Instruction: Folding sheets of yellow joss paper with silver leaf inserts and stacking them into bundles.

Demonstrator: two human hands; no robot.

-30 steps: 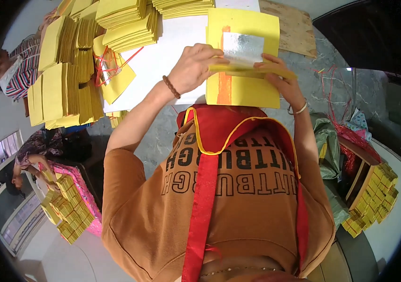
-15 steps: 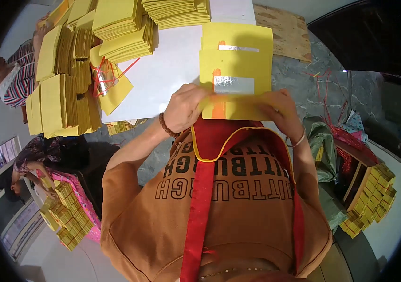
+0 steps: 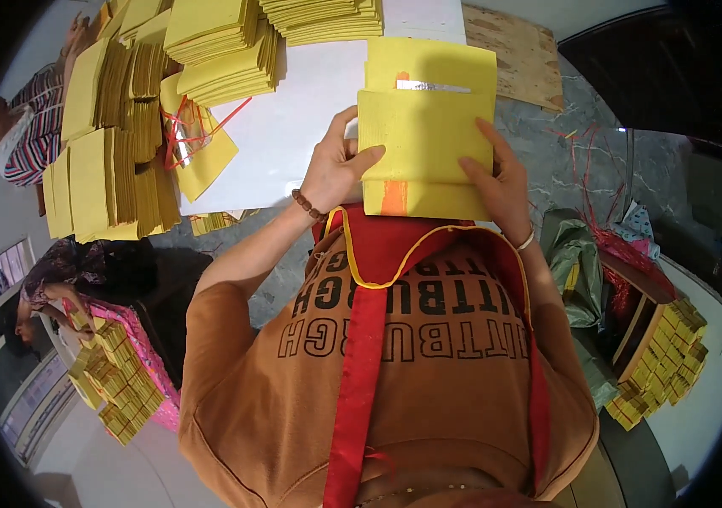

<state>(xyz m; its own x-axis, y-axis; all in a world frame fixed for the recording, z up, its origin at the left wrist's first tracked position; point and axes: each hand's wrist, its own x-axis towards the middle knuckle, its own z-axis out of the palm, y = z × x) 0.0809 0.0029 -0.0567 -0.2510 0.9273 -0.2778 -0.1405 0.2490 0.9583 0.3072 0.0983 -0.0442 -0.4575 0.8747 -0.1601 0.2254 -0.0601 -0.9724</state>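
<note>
The top sheet (image 3: 424, 135), yellow, lies in front of the person at the near edge of the white table (image 3: 314, 80), over a yellow lower sheet (image 3: 454, 59). A sliver of a silver patch (image 3: 433, 86) shows past it at twelve o'clock, and an orange strip (image 3: 395, 197) at six.

The left hand (image 3: 334, 165) is at nine o'clock of the top sheet, its forearm slanting up toward one o'clock. It pinches the sheet's left edge: the thumb lies across the face, pointing to two o'clock, while the forefinger arches above it, its tip at the edge.

The right hand (image 3: 507, 188) is at four o'clock, its forearm leaning toward eleven. Thumb and forefinger are spread apart, both touching the sheet near its right edge and pointing toward eleven. Its other fingers are mostly hidden, so I cannot tell whether it grips.

Beads (image 3: 303, 205) circle the left wrist, a bangle (image 3: 528, 241) the right. Yellow stacks (image 3: 209, 38) stand at ten o'clock, red ribbons (image 3: 181, 140) at nine; a wooden board (image 3: 518, 59) lies at one.
</note>
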